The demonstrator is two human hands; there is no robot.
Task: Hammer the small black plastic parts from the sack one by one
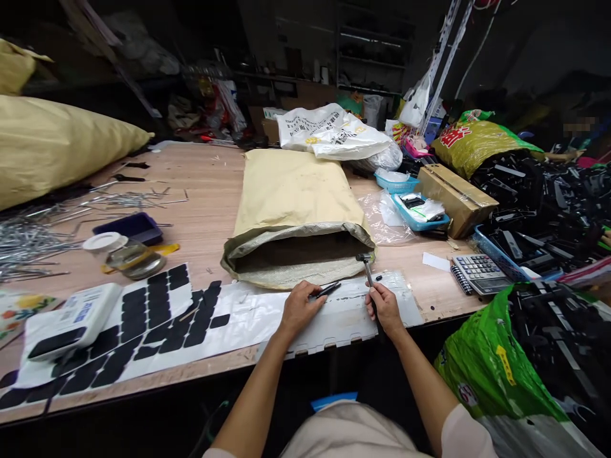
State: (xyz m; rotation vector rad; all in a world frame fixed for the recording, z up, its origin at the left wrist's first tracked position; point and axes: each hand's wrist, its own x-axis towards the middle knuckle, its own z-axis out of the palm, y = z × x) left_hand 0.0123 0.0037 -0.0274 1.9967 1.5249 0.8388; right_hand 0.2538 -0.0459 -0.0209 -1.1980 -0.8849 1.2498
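Observation:
My left hand rests on a white plastic sheet at the table's front edge, its fingers closed on a thin black strip that points toward the right. My right hand grips the handle of a small hammer, whose metal head is raised just in front of the open mouth of a large tan woven sack. The sack lies flat on the wooden table, its opening facing me.
White sheets of black adhesive pads and a white box lie at the left, with a jar and metal rods behind. A calculator, blue trays, a cardboard box and bags of black parts crowd the right.

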